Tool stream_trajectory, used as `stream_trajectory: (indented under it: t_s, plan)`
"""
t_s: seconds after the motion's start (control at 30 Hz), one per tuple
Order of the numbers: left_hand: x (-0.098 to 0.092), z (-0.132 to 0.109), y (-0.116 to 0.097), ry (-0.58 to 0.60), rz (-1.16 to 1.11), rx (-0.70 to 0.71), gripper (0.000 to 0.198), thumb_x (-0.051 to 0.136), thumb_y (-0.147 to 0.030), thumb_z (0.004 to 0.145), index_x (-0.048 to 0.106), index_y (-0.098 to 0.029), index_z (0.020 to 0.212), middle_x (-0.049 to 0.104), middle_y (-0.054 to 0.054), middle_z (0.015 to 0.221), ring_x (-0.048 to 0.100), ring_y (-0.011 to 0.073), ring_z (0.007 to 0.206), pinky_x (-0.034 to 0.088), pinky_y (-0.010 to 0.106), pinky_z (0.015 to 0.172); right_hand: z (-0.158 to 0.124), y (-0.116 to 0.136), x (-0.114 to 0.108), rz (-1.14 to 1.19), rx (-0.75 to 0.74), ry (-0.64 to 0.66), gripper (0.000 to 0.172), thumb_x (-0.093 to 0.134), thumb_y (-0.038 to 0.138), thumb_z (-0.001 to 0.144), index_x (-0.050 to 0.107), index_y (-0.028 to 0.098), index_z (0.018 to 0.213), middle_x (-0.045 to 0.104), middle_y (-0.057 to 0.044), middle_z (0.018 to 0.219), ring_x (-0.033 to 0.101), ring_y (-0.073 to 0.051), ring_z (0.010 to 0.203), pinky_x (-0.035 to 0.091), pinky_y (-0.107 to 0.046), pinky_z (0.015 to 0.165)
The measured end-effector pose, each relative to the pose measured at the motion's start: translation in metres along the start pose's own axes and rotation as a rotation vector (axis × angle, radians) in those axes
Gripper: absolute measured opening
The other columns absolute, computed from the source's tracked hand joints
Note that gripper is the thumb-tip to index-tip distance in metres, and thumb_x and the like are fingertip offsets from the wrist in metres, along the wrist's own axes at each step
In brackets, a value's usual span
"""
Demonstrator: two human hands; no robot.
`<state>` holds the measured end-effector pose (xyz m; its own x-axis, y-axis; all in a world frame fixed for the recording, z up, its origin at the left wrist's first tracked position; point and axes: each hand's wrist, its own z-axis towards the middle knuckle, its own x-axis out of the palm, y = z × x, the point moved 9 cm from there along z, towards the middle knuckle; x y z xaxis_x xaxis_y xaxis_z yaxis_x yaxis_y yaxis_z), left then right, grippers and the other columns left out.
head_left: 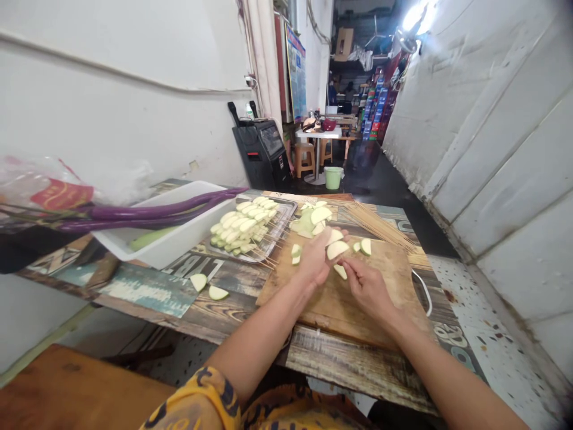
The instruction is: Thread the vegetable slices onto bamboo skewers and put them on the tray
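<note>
My left hand (316, 258) is closed on pale eggplant slices (336, 248) over a wooden cutting board (380, 286). My right hand (364, 285) pinches at the lower end of those slices, its fingertips pressed together; a thin skewer may be in them but I cannot make it out. More loose slices (366, 245) lie on the board just past my hands, and a heap of cut pieces (311, 219) sits at its far edge. A metal tray (282, 224) left of the board holds several finished skewers of slices (244, 230).
A bundle of bamboo skewers (385, 230) lies along the board's far right. A white tub (172, 242) with long purple eggplants (156, 212) stands at left. Two slices (208, 286) lie on the tabletop. An aisle with stools and a green bucket (333, 177) runs ahead.
</note>
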<state>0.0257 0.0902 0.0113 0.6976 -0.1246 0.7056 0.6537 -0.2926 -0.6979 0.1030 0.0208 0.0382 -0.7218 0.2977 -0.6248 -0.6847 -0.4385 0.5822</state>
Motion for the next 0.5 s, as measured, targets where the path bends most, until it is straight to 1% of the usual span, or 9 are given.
stream_trajectory:
  t_s: [0.1,0.17,0.23,0.33,0.4,0.5]
  plan:
    - [-0.001,0.003,-0.007,0.014,-0.043,-0.008,0.042,0.053,-0.051,0.078,0.059,-0.014,0.098,0.067,0.010,0.093,0.064,0.0179,0.084,0.053,0.028,0.068,0.000,-0.001,-0.001,0.006,-0.013,0.009,0.024,0.040,0.023,0.089,0.062,0.018,0.092,0.067,-0.005,0.078,0.060,-0.017,0.063,0.043,-0.026,0.059]
    - [-0.010,0.008,-0.018,-0.029,-0.061,0.030,0.048,0.048,-0.057,0.078,0.059,-0.014,0.098,0.067,0.011,0.094,0.064,0.0191,0.085,0.053,0.030,0.070,-0.001,-0.001,0.002,0.002,-0.036,0.040,0.024,0.039,0.024,0.089,0.063,0.019,0.089,0.068,-0.006,0.079,0.061,-0.018,0.065,0.044,-0.027,0.060]
    - [-0.022,0.012,-0.033,-0.089,-0.068,0.110,0.044,0.049,-0.052,0.080,0.059,-0.014,0.099,0.067,0.011,0.094,0.064,0.0195,0.088,0.052,0.031,0.073,-0.003,0.001,0.006,-0.007,-0.053,0.077,0.024,0.039,0.025,0.089,0.062,0.020,0.087,0.068,-0.005,0.078,0.061,-0.018,0.064,0.044,-0.028,0.060]
    - [-0.032,0.015,-0.046,-0.120,-0.067,0.187,0.031,0.054,-0.037,0.081,0.059,-0.014,0.101,0.068,0.010,0.093,0.064,0.0195,0.090,0.051,0.032,0.077,-0.004,0.002,0.010,-0.021,-0.052,0.110,0.024,0.038,0.026,0.090,0.061,0.022,0.083,0.066,-0.004,0.072,0.059,-0.017,0.060,0.043,-0.028,0.057]
    - [-0.034,0.016,-0.047,-0.129,-0.065,0.201,0.024,0.055,-0.030,0.081,0.059,-0.013,0.097,0.068,0.010,0.091,0.065,0.0199,0.089,0.052,0.033,0.076,-0.004,0.004,0.011,-0.035,-0.053,0.125,0.026,0.037,0.025,0.090,0.059,0.022,0.079,0.063,-0.003,0.067,0.056,-0.017,0.056,0.041,-0.028,0.055]
    - [-0.034,0.013,-0.042,-0.174,-0.051,0.198,0.017,0.054,-0.025,0.081,0.059,-0.012,0.090,0.069,0.008,0.086,0.065,0.0192,0.084,0.053,0.032,0.072,-0.004,0.007,0.012,-0.043,-0.060,0.133,0.027,0.035,0.024,0.090,0.057,0.021,0.075,0.061,-0.003,0.063,0.054,-0.016,0.054,0.039,-0.028,0.053]
